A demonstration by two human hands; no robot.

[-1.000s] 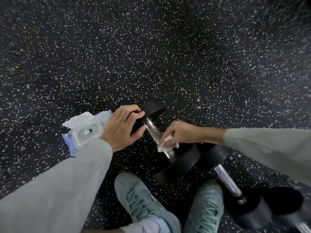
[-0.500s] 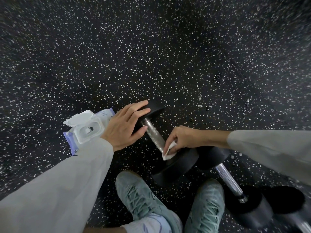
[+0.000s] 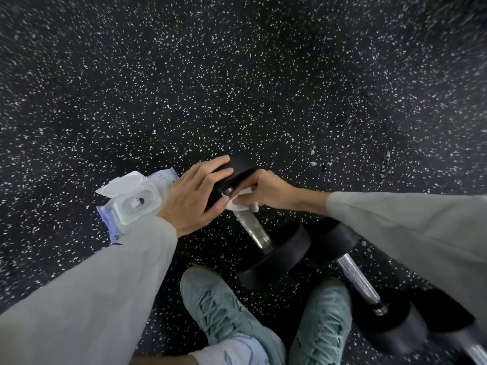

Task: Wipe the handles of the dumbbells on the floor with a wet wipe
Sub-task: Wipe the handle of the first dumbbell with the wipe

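A black dumbbell with a metal handle (image 3: 251, 227) lies on the speckled floor in front of my feet. My left hand (image 3: 192, 196) grips its far weight head (image 3: 239, 169). My right hand (image 3: 268, 191) is closed around a white wet wipe (image 3: 241, 202) pressed on the handle's far end, right by that head. A second dumbbell (image 3: 355, 277) with a knurled handle lies to the right, its near end partly under my right sleeve. Part of a third dumbbell (image 3: 474, 349) shows at the bottom right corner.
A pack of wet wipes (image 3: 134, 204) with its lid flipped open lies on the floor just left of my left hand. My two pale green shoes (image 3: 216, 299) stand near the dumbbells at the bottom. Dark speckled rubber floor (image 3: 237, 75) stretches beyond.
My right hand slid the wipe up the handle from the near weight head to the far one. My left hand closed more firmly over the far head.
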